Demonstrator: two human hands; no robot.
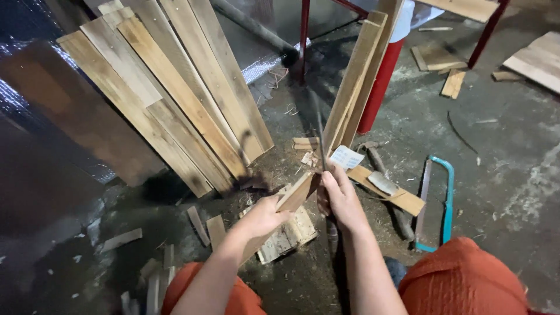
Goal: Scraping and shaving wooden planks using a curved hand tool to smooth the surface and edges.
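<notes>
Down near the floor, the left hand (263,217) is closed around a short wooden slat (296,194), tilted up toward the right. Just beside it, the right hand (340,198) grips a thin dark blade (320,137) standing upright against the slat's end. A teal-framed hacksaw (444,201) lies on the concrete floor (513,157) to the right, and planks (175,87) lean at left.

Planks (175,87) lean against the wall at the left. A wood piece (297,195) is in the middle, between both hands. A saw (446,201) lies on the floor (513,146) at the right.
</notes>
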